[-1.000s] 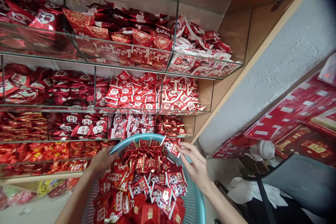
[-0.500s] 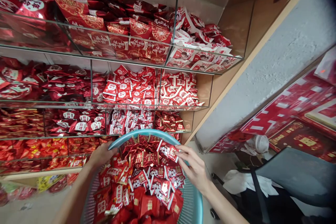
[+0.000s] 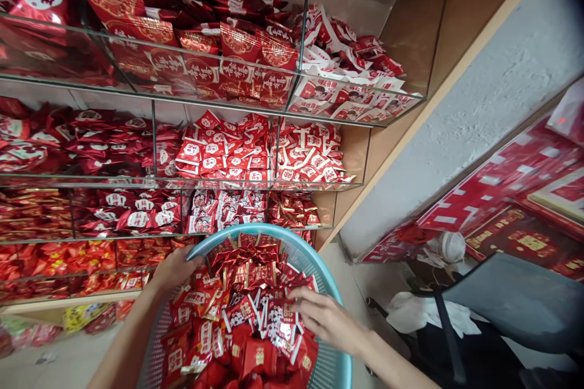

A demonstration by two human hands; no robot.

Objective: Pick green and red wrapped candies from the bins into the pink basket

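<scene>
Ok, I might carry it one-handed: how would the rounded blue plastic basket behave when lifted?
The rounded blue plastic basket looks fairly stiff, its rim keeping a smooth curve beside the left hand. It could feel weighty, since many small red wrapped packets fill it. Their wrappers look glossy and loosely piled, so they'd probably slide if it tilted.

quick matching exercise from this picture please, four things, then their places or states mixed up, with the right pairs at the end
1. left hand
2. right hand
3. plastic basket
4. shelf unit

A. teal, heaped with red packets
B. glass-fronted, divided into compartments
C. gripping the edge
D. reaching in from the other side

Pairs: 1-C, 2-D, 3-A, 4-B
</scene>
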